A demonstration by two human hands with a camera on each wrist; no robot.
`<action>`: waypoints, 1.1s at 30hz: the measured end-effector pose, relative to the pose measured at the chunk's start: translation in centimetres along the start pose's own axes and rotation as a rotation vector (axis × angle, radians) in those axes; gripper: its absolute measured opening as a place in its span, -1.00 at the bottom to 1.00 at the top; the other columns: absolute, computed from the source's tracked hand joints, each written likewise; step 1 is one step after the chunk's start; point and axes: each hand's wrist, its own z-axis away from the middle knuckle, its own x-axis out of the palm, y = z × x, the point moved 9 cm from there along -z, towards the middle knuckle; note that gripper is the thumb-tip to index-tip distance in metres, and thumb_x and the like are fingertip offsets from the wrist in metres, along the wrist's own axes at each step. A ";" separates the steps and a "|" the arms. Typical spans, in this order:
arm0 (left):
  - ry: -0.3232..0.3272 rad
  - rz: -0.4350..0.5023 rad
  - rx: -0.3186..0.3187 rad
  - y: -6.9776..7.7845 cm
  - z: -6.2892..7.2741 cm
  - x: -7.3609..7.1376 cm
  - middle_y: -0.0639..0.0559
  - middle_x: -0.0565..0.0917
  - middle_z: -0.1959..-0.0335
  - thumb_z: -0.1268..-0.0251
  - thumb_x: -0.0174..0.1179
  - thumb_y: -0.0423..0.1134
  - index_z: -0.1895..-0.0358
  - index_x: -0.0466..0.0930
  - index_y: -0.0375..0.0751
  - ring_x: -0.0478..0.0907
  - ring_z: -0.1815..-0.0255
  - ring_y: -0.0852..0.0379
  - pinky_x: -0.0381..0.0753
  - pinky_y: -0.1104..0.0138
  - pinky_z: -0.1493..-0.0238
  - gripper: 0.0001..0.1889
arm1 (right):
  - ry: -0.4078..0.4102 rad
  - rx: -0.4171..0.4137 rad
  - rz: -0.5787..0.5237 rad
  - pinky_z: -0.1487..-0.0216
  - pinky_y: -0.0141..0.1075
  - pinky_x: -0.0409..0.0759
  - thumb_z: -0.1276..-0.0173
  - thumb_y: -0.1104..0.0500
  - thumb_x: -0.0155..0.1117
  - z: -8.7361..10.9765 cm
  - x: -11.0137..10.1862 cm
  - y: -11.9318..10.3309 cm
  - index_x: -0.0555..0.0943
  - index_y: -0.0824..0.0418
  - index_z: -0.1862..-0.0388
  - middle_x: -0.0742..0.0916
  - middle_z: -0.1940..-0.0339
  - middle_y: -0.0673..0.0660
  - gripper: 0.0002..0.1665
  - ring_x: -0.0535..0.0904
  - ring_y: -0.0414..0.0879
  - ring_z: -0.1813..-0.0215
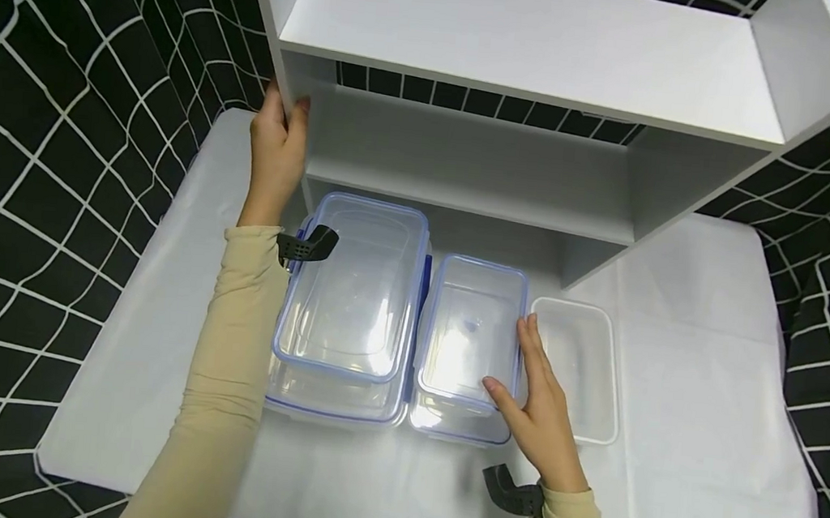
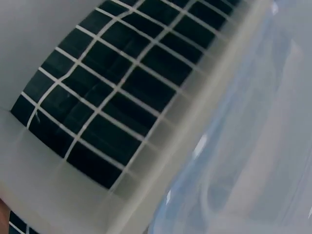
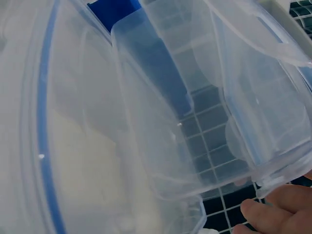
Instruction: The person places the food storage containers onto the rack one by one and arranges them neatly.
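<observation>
My left hand (image 1: 277, 151) grips the left side panel of a white shelf unit (image 1: 467, 153), thumb on the inner face and fingers round the outside. Only a sliver of skin shows in the left wrist view. My right hand (image 1: 542, 407) has its fingers extended along the right side of a small stack of clear containers (image 1: 475, 329) with blue-rimmed lids, the thumb over the lid's near right corner. To their left stands a larger stack of clear, blue-rimmed containers (image 1: 354, 287). In the right wrist view, fingertips (image 3: 265, 214) are right at a clear container's lower edge.
A white-rimmed, lidless container (image 1: 582, 370) stands right of the small stack. Everything rests on a white-covered table (image 1: 713, 380). Black cloth with a white grid (image 1: 39, 205) hangs round the sides. The shelf unit stands over the far ends of the stacks.
</observation>
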 end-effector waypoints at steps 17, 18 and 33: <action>-0.006 -0.025 0.039 0.4 0.2 0.0 -0.33 0.55 -0.06 -0.41 -0.06 -0.45 -0.15 0.36 -0.53 0.49 -0.06 0.02 0.44 0.34 -0.06 -0.68 | 0.052 0.005 -0.111 -0.43 -0.33 -0.09 0.42 0.27 0.70 1.2 1.2 -0.2 -0.13 0.17 -0.54 -0.03 -0.52 0.32 0.59 -0.12 0.15 -0.50; -0.006 -0.022 0.033 0.3 0.2 0.0 -0.34 0.55 -0.06 -0.41 -0.06 -0.45 -0.15 0.36 -0.53 0.49 -0.06 0.02 0.44 0.34 -0.05 -0.69 | 0.058 -0.001 -0.107 -0.41 -0.40 -0.10 0.43 0.27 0.70 1.2 1.2 -0.2 -0.12 0.18 -0.54 -0.02 -0.52 0.32 0.59 -0.11 0.14 -0.50; -0.015 -0.009 0.050 0.3 0.2 0.0 -0.37 0.50 -0.12 -0.41 -0.08 -0.47 -0.19 0.32 -0.54 0.45 -0.15 -0.06 0.41 0.33 -0.13 -0.66 | 0.084 -0.052 -0.083 -0.40 -0.44 -0.08 0.42 0.29 0.70 1.1 1.1 -0.6 -0.07 0.19 -0.53 0.01 -0.53 0.22 0.55 -0.06 0.09 -0.50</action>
